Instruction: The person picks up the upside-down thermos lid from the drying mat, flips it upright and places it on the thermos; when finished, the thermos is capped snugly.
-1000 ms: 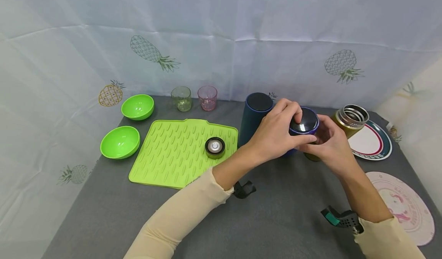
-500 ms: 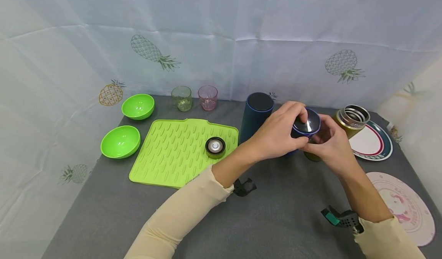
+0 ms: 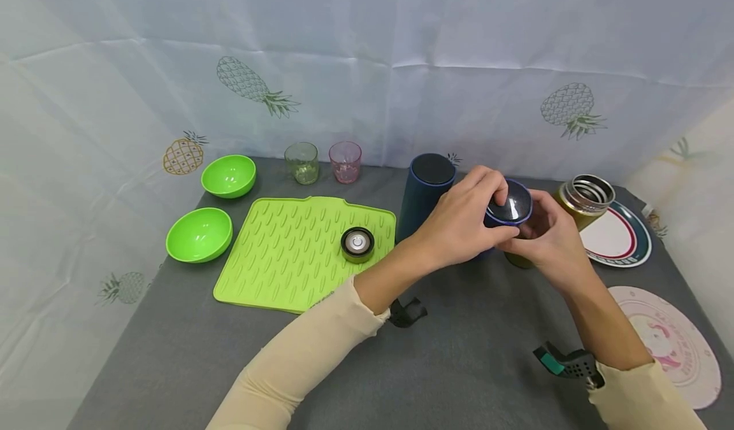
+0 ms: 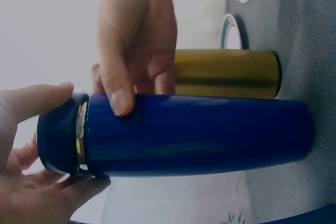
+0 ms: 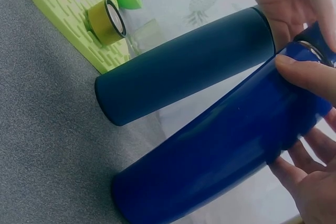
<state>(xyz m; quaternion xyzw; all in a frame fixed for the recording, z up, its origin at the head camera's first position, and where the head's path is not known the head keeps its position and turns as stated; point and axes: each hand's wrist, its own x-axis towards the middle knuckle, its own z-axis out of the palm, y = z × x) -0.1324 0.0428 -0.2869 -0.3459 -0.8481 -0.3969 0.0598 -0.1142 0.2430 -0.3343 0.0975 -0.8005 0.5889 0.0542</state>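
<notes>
A blue thermos (image 4: 199, 135) stands upright on the grey table. My left hand (image 3: 459, 223) grips its dark, glossy lid (image 3: 513, 207) from above, fingers and thumb around the sides. Just below the rim, my right hand (image 3: 550, 242) holds the thermos body, thumb on the near side. A silver ring of neck (image 4: 80, 135) shows between lid and body in the left wrist view. Close on the left is a dark teal thermos (image 5: 184, 66) with its top on. To the right, a gold thermos (image 4: 231, 72) stands without a lid, partly behind my right hand.
A gold lid (image 3: 357, 245) lies upturned on a lime-green drying mat (image 3: 287, 258). Two green bowls (image 3: 199, 236) sit left of the mat, and green and pink glasses (image 3: 345, 162) behind it. A rimmed plate (image 3: 622, 236) and a pink round mat (image 3: 671, 341) lie at the right.
The lid and my left hand have shifted slightly right, with the lid's tilt changing a little. My right hand keeps its hold on the thermos.
</notes>
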